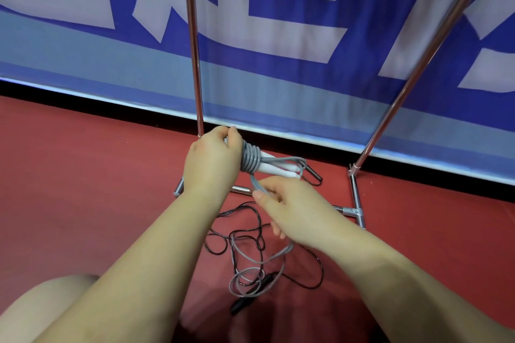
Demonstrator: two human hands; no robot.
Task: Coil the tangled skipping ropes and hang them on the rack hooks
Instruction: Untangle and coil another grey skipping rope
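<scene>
The left hand [213,160] grips the white handles [274,170] while the right hand [289,209] pinches the grey plastic skipping rope [250,160], mid-wrap. Next, likely more turns, drawing slack from the tangle with the thin black rope [320,273] at six o'clock.

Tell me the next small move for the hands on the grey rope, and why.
Probably carry the right hand round the bundle once more, laying another turn of grey rope beside those wound over the white handles. The left hand grips that bundle, and much grey rope lies loose on the red floor, mixed with the black rope.
</scene>
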